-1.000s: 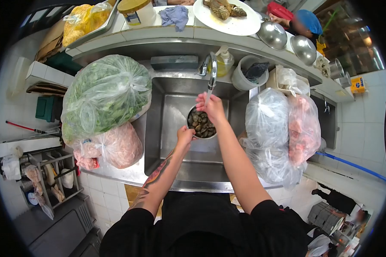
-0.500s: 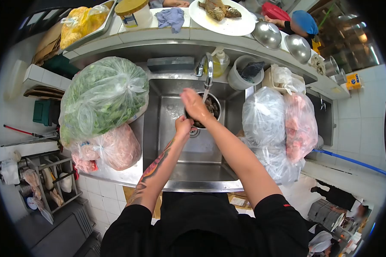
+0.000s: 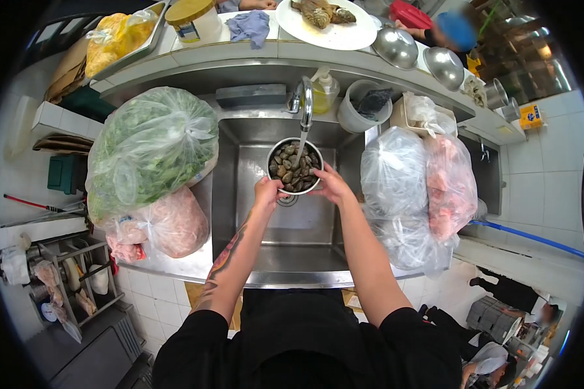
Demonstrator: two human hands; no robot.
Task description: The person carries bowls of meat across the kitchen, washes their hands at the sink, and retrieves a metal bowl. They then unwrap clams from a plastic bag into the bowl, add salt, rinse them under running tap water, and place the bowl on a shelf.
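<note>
A round metal bowl (image 3: pixel 270 153) full of dark clams (image 3: pixel 294 170) is held over the steel sink (image 3: pixel 292 249). Water runs into it from the curved faucet (image 3: pixel 307 104). My left hand (image 3: pixel 268 192) grips the bowl's lower left rim. My right hand (image 3: pixel 333 185) holds its lower right side, the fingers partly beneath the bowl. The drain shows just below the bowl.
Bagged greens (image 3: pixel 152 146) and bagged pink meat (image 3: pixel 175 223) lie left of the sink; clear bags (image 3: pixel 394 172) and more meat (image 3: pixel 451 188) lie right. A soap bottle (image 3: pixel 324 89) and bucket (image 3: pixel 357 117) stand behind. A person (image 3: pixel 454 32) is across the counter.
My right hand has left the clams and the space over the bowl and now holds the bowl's right side. The clams are uncovered under the stream. The view has shifted slightly.
</note>
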